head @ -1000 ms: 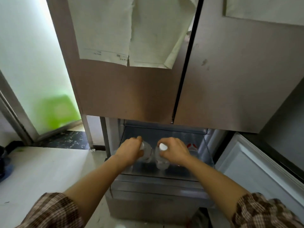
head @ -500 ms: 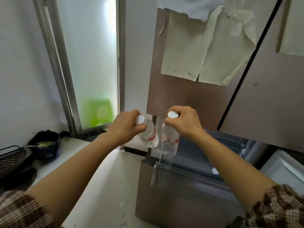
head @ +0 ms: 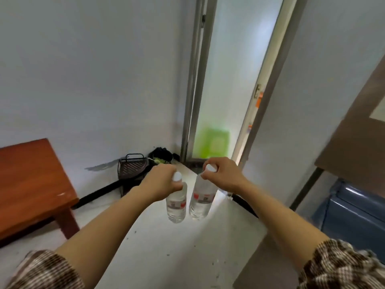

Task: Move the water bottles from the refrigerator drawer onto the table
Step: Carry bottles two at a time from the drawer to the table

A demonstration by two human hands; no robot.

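Bottles [head: 187,203] now hang over floor, table [head: 31,184] newly visible left.

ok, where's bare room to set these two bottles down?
The wooden table top shows bare across all its visible part, out to the near right corner above its leg. The floor under both bottles is open too. Crowded: the corner by the door frame, with the black basket and dark pot.

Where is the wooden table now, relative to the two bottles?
In the head view the wooden table stands at the left edge against the wall, left of both bottles; the left hand holds the nearer bottle in the air, apart from it.
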